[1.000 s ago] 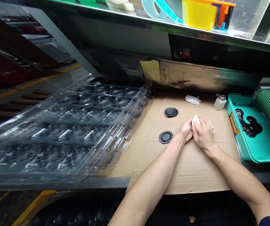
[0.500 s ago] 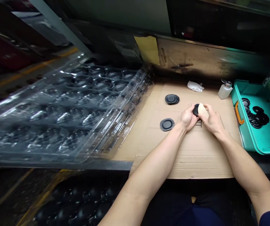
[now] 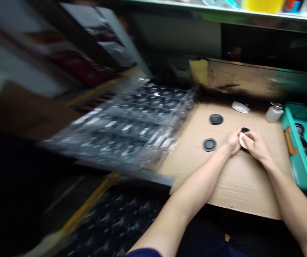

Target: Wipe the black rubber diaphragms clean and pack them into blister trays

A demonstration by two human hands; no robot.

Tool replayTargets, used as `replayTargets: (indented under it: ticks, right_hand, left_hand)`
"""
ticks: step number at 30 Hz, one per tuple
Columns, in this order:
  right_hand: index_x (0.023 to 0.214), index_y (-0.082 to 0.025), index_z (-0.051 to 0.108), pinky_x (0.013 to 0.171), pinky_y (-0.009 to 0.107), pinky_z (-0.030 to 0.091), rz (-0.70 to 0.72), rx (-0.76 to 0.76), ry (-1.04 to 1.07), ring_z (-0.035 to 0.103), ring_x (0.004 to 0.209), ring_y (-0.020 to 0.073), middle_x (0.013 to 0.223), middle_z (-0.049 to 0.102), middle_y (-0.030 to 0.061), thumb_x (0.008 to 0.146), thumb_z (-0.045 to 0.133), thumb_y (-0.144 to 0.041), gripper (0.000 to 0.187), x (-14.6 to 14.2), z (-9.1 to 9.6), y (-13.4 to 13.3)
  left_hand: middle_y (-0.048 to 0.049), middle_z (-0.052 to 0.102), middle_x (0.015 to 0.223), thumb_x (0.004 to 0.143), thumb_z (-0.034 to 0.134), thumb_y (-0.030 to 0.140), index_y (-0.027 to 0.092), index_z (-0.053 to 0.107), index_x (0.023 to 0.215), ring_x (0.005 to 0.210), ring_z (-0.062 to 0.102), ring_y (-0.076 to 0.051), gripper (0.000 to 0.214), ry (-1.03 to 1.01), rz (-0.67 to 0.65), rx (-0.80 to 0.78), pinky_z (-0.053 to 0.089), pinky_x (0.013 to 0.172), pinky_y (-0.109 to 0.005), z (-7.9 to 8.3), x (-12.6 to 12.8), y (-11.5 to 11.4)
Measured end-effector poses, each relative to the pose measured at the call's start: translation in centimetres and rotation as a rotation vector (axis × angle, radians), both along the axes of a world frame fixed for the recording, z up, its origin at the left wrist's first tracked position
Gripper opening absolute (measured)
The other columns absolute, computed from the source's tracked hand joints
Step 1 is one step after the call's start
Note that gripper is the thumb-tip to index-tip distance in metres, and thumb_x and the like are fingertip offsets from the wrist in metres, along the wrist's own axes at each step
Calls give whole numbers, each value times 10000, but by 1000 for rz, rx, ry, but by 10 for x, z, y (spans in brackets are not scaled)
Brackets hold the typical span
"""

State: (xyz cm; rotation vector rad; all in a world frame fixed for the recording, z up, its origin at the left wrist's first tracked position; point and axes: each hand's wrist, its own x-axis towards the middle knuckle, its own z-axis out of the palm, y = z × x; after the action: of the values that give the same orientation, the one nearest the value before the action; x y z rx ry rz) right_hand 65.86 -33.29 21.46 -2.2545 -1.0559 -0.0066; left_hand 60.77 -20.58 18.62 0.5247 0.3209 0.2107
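Note:
Over the cardboard sheet (image 3: 239, 192), my left hand (image 3: 233, 142) is closed around a black round disc (image 3: 245, 130), mostly hidden by the fingers. My right hand (image 3: 260, 147) pinches a cream-coloured round pad (image 3: 243, 140) against the disc's face. To the left on the cardboard lie a small stack of black discs (image 3: 216, 119) and, nearer to me, a dark grey rimmed disc (image 3: 209, 144).
A teal bin (image 3: 301, 175) with an orange handle holds several black rings at the right. Behind my hands are a white pump bottle (image 3: 274, 113) and a crumpled white wad (image 3: 240, 107). Clear plastic trays (image 3: 121, 132) with black hollows are stacked at the left.
The view has swung left and up, so the bench sits further right and lower. My hands still hold disc and pad, the pad now lower on the disc.

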Motion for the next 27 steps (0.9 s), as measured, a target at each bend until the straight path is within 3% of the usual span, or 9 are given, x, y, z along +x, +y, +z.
replayTargets:
  ticks: [1, 3, 5, 8, 11, 16, 20, 23, 27]
  right_hand:
    - [1061, -243, 748, 768, 299, 503, -12, -35, -32, 711, 863, 217, 999, 783, 60, 988, 539, -381, 261, -1, -1, 1]
    - [1184, -218, 718, 680, 307, 472, -250, -83, -169, 698, 772, 235, 942, 769, 104, 1014, 512, -413, 331, -4, -4, 6]
    - [1306, -193, 665, 637, 318, 443, -348, -149, -291, 686, 735, 251, 940, 757, 138, 1027, 494, -434, 406, -9, -6, 13]
    - [1393, -178, 609, 617, 332, 434, -330, -204, -408, 673, 710, 254, 966, 749, 160, 1043, 447, -439, 467, -19, -9, 25]
    - [1405, -179, 595, 597, 340, 435, -434, -178, -416, 646, 648, 244, 939, 746, 156, 1045, 408, -453, 490, -20, -11, 30]
    - [1376, -188, 620, 647, 331, 462, -355, -198, -408, 675, 727, 246, 954, 754, 154, 1045, 417, -444, 465, -17, -16, 26]
    - [1445, -180, 581, 631, 328, 457, -502, -269, -348, 683, 696, 255, 926, 763, 146, 1063, 419, -423, 481, -19, -16, 25]
    - [1435, -199, 599, 659, 320, 471, -368, -286, -370, 698, 742, 256, 965, 768, 149, 1063, 450, -434, 465, -20, -15, 26]
    - [1462, -201, 565, 653, 318, 468, -486, -250, -323, 700, 710, 256, 934, 778, 135, 1083, 404, -437, 475, -16, -13, 26]
  left_hand:
    - [-152, 774, 971, 1091, 353, 274, 99, 716, 951, 994, 744, -229, 426, 2, -3, -15, 536, 1020, -387, -1, 2, -1]
    - [-147, 772, 964, 1088, 363, 293, 111, 717, 982, 985, 743, -239, 412, -12, -18, -23, 540, 1013, -420, -7, 7, -1]
    - [-152, 772, 967, 1070, 431, 322, 123, 728, 994, 1001, 741, -251, 365, -19, -13, -8, 537, 1014, -423, -14, 13, 0]
    - [-156, 771, 972, 1064, 450, 339, 136, 742, 967, 1016, 738, -241, 369, -41, 16, 4, 524, 1034, -393, -23, 17, 1]
    - [-153, 773, 963, 1079, 396, 338, 141, 747, 972, 988, 744, -244, 416, -31, 3, 8, 526, 1037, -428, -25, 16, 2]
    - [-159, 780, 1001, 1053, 474, 324, 128, 748, 945, 1068, 739, -254, 353, -46, -33, -25, 504, 1082, -389, -16, 10, 3]
    - [-148, 788, 994, 1083, 380, 297, 117, 725, 1023, 1098, 731, -258, 393, -19, -16, -18, 516, 1086, -441, -7, 4, 2]
    - [-163, 789, 1007, 1090, 356, 329, 100, 731, 1029, 1121, 727, -266, 443, -19, -57, -21, 518, 1091, -429, -3, 1, 4]
    - [-165, 790, 1024, 1094, 360, 320, 96, 726, 991, 1136, 723, -257, 442, 4, -38, -4, 514, 1097, -425, -2, -1, 2]
